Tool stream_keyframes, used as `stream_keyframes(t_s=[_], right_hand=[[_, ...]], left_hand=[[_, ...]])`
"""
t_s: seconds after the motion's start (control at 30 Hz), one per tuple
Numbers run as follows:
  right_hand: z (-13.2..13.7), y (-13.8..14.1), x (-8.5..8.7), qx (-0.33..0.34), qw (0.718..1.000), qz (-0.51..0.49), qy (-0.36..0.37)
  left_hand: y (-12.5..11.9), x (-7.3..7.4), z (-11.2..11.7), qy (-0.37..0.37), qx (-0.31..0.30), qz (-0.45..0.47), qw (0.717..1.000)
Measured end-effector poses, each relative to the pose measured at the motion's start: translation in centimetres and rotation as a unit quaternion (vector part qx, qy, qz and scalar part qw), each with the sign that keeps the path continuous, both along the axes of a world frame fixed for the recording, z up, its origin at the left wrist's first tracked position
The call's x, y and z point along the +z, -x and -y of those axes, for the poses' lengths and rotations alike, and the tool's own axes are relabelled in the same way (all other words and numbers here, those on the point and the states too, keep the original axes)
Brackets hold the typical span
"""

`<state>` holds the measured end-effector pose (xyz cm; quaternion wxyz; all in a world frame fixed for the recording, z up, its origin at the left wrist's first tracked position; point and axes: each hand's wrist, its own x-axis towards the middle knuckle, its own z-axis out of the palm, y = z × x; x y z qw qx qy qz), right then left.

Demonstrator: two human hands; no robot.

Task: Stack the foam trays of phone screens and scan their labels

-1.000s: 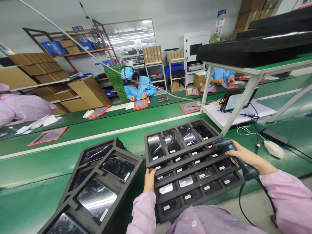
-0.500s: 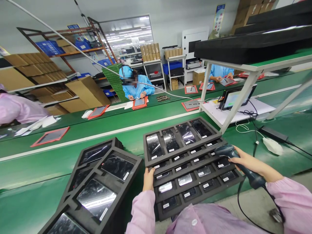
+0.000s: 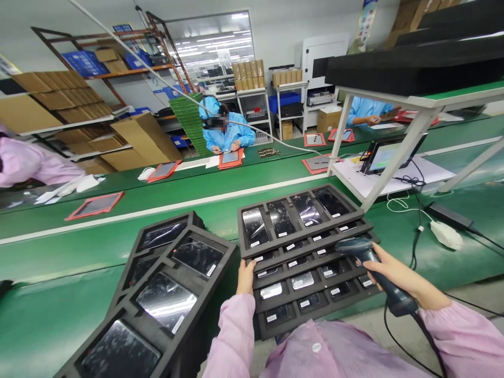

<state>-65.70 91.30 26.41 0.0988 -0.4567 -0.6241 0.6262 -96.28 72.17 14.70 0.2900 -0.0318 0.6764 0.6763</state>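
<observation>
My right hand (image 3: 397,273) is wrapped round a dark handheld barcode scanner (image 3: 388,281), its head over the right side of a stack of black foam trays (image 3: 303,291). The trays overlap like steps, each front row showing dark phone-sized screens with small white labels. The top tray (image 3: 299,239) shows several glossy screens in separate slots. At the stack's left edge, my left hand (image 3: 246,277) grips a tray rim, thumb on top; the fingers underneath are hidden. To the left stands another pile of foam trays (image 3: 155,312) with larger-looking glossy screens, set at an angle.
A white-legged stand (image 3: 423,107) rises at right, with a small monitor (image 3: 388,157), a white mouse (image 3: 447,235) and cables near it. Across the green bench (image 3: 189,207), a co-worker in blue (image 3: 224,134) handles a screen. Red-edged sheets (image 3: 94,205) lie along the far side.
The scanner has moved left across the lower trays with my right hand. My left hand keeps its place at the tray edge. The whole view has shifted slightly.
</observation>
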Motion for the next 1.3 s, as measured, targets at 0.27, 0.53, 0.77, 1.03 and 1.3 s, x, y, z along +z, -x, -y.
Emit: stream_keyframes(t_s=[0.27,0.53,0.77,1.03,1.3], right_hand=[[1.7,1.9,-1.0,0.014,1.000,0.019,-0.001],[4.7,3.9,-0.7,0.030,0.999,0.009,0.027],[8.6,7.6,-1.4,0.067,0.997,0.006,0.025],[10.6,9.1,-1.0,0.053,0.997,-0.006,0.054],[15.3,13.0,-1.3,0.082,0.995,-0.016,0.047]], left_hand=[[-0.2,0.3,-0.1,-0.008,-0.018,-0.003,1.000],[-0.3,0.0,-0.2,-0.017,-0.032,-0.017,0.999],[0.0,-0.5,0.0,-0.017,-0.058,-0.043,0.997],[0.6,-1.4,0.1,-0.011,-0.111,-0.085,0.990],[0.4,-0.5,-0.1,0.013,-0.122,-0.096,0.988]])
